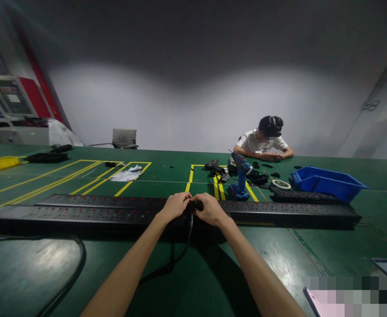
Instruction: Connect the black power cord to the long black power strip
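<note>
Both hands meet at the middle of a long black power strip [289, 212] with rows of sockets and small red marks. My left hand [177, 205] is closed, its fingertips pinching at the upper end of a black cable [190, 231]. Facing it, my right hand [209, 208] is closed around a dark rounded end of the same cable, perhaps a plug; the fingers partly cover it. From there the cable hangs over the strip's near side and curves left onto the table. Behind on the left lies a second black power strip [91, 200].
A blue cordless drill [241, 176] stands beyond the strips, near dark loose parts and a tape roll [281, 184]. A blue bin [328, 180] is at right. Thick black cable [78, 264] loops at front left. Another person [264, 141] leans on the green table's [167, 171] far edge.
</note>
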`<state>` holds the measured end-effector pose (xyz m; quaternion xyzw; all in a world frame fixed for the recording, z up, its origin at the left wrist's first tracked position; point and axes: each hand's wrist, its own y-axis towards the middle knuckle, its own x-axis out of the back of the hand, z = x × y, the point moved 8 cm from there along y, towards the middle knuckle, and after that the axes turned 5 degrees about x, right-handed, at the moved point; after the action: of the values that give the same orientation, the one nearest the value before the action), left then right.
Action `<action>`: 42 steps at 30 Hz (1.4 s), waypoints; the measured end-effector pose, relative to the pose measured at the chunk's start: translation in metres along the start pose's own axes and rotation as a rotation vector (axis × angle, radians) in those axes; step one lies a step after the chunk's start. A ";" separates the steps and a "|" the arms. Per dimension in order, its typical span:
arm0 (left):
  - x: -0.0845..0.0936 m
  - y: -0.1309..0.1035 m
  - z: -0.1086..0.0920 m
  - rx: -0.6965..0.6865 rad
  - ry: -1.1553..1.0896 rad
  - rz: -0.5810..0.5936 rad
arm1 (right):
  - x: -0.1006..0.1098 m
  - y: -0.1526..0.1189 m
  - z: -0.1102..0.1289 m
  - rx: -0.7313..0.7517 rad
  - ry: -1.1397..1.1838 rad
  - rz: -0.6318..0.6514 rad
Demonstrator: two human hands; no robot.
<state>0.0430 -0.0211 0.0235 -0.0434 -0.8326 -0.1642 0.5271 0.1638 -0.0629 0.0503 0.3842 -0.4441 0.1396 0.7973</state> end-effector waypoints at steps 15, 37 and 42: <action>0.002 -0.007 0.000 -0.087 -0.096 -0.011 | -0.009 -0.003 -0.008 -0.069 -0.040 0.045; 0.010 -0.018 -0.009 -0.094 -0.031 -0.020 | -0.011 -0.001 -0.005 -0.043 -0.090 0.084; 0.008 -0.017 -0.007 -0.100 -0.021 -0.019 | -0.012 -0.001 -0.005 -0.035 -0.079 0.082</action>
<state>0.0413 -0.0399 0.0292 -0.0633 -0.8294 -0.2101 0.5138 0.1609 -0.0583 0.0387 0.3568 -0.4931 0.1487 0.7794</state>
